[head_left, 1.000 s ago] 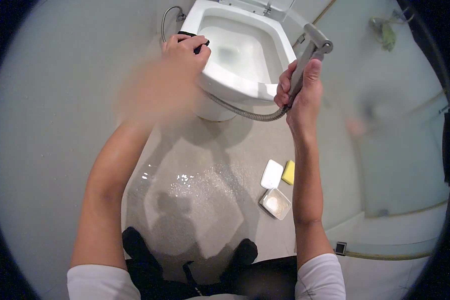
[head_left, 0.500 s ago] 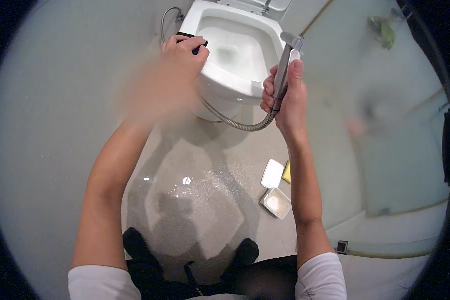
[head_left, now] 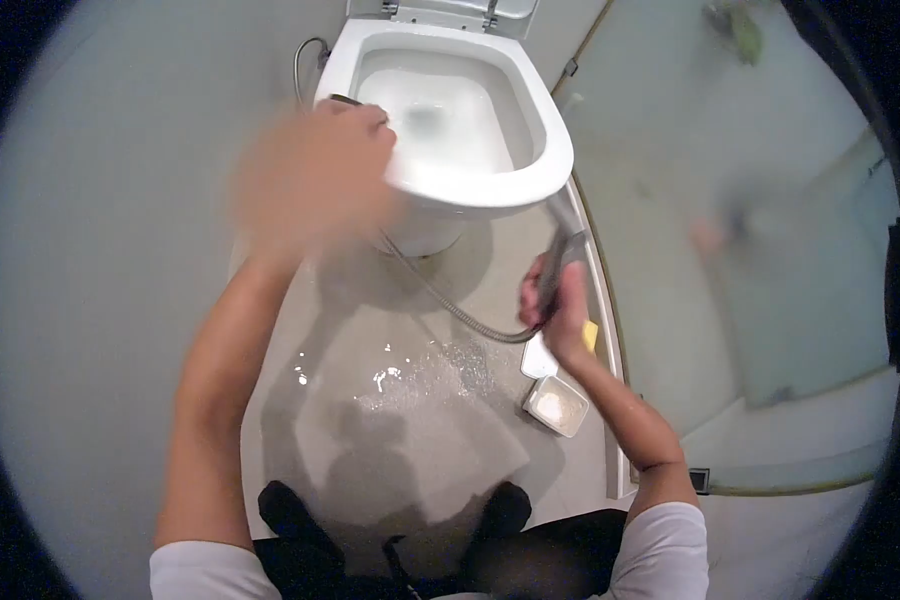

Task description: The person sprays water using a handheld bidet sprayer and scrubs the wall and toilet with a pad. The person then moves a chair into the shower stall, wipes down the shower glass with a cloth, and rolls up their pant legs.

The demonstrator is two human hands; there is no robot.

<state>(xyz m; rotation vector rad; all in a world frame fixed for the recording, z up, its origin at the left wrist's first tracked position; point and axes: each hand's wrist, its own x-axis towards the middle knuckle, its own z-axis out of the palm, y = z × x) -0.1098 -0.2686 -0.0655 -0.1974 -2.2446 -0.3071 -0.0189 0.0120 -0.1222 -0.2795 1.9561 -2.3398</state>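
Observation:
My left hand (head_left: 320,175), partly smeared by a lens blur, is at the left rim of the white toilet (head_left: 490,190). Its curled fingers cover a small black object (head_left: 345,99); only a dark edge shows, so its kind is unclear. Lower down on the right, my right hand (head_left: 565,310) is wrapped around a grey handheld bidet sprayer (head_left: 553,270), whose head is blurred by motion just beneath the bowl's front right edge. From its handle a metal hose (head_left: 450,308) sags leftward under my left hand. The toilet's seat and lid are raised.
A clear-walled tub (head_left: 557,405) holding pale contents, a white lid (head_left: 538,355) and a yellow sponge-like block (head_left: 591,335) lie on the floor near my right forearm. Wet patches (head_left: 400,375) glisten ahead of my feet. A glass panel (head_left: 660,300) runs along the right.
My right hand has brought the sprayer down from the bowl's right rim toward the floor items. My left hand stays on the left rim, and the view has shifted slightly.

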